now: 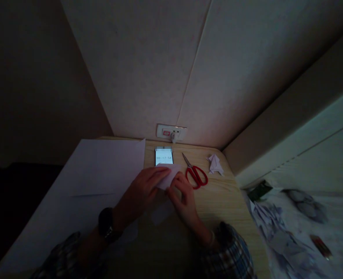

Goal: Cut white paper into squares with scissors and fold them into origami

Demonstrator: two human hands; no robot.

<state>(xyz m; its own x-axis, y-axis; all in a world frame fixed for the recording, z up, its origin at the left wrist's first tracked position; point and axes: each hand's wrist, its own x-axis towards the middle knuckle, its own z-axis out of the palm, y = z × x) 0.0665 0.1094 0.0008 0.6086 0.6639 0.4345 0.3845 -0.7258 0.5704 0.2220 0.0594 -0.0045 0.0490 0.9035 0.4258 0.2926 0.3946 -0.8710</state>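
Between my two hands is a small piece of white paper [166, 179], held up above the wooden table. My left hand [141, 188], with a dark watch on its wrist, grips the paper's left side with its fingers laid along it. My right hand [184, 199] pinches the paper's lower right edge between thumb and fingers. Just behind the paper lies a lit phone [163, 156], its lower part covered. Red-handled scissors [195, 173] rest right of my right hand, tips pointing away. Farther right sits a folded paper figure [215, 165].
Large white paper sheets [107, 166] cover the table's left side. Another small paper piece [161, 213] lies below my hands. A wall socket [171, 132] with a plug is behind the phone. Crumpled papers [279, 232] lie on a white surface beyond the table's right edge [254, 223].
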